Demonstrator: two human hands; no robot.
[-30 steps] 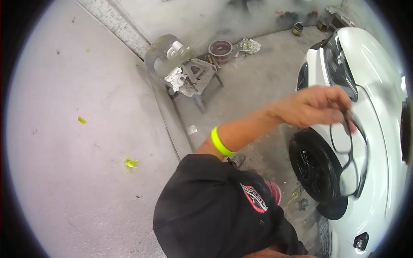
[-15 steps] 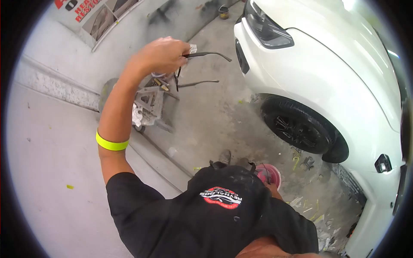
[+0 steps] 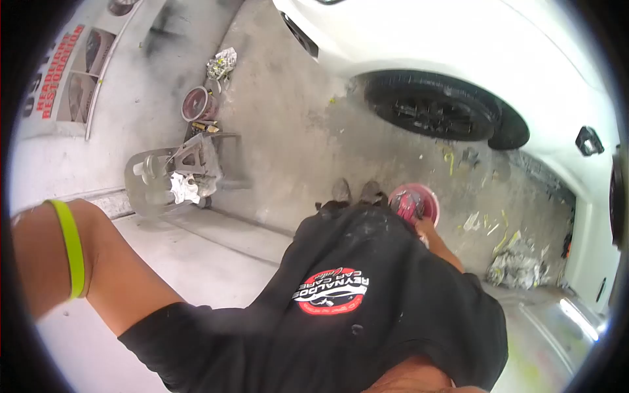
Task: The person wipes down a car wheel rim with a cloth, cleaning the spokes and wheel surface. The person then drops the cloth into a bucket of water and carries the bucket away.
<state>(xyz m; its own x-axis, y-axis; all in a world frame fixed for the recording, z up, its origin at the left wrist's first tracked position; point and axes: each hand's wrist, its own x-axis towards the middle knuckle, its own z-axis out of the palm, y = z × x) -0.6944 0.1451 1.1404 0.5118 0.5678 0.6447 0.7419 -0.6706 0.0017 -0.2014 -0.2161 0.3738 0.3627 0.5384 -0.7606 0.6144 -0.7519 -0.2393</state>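
My left arm is raised and bent, with a yellow-green band around it; the left hand lies beyond the view. Low on my right side, my right hand is closed at the near rim of a pink bucket, its fingers partly hidden. Inside the bucket is a crumpled pink and grey thing, too unclear to name. My black T-shirt fills the lower middle, and my shoes show beyond its edge. The eyeglasses are out of sight.
A white car with a black front wheel stands ahead and to the right. To the left are a grey rolling stool and a reddish tub by the wall. Crumpled masking paper and tape scraps litter the floor at right.
My left hand, which held the eyeglasses out in front, has moved back out of view with them. The view has tilted further down. My right hand stays at the bucket.
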